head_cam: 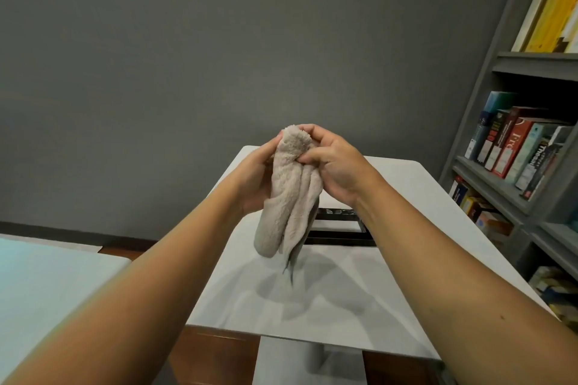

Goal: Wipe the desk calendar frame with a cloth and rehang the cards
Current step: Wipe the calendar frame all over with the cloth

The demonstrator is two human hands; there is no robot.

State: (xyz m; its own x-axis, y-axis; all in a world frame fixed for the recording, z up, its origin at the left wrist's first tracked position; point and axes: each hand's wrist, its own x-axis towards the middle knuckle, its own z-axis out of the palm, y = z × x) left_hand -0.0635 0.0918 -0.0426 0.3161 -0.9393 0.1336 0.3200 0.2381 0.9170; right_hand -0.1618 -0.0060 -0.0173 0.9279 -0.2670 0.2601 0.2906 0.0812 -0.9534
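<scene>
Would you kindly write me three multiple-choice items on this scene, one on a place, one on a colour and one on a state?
1. Where is the frame?
A. On a chair.
B. On the table, behind the cloth.
C. In a drawer.

2. What colour is the cloth?
A. Beige.
B. Blue.
C. Red.

3. How is the cloth held?
A. It lies flat on the table.
B. It is draped over the frame.
C. Both hands grip it and it hangs above the table.

Answers:
1 B, the black frame sits on the white top beyond the cloth.
2 A, its pile is pale beige.
3 C, the left hand and right hand grip its upper end, and the lower end hangs free.
</scene>
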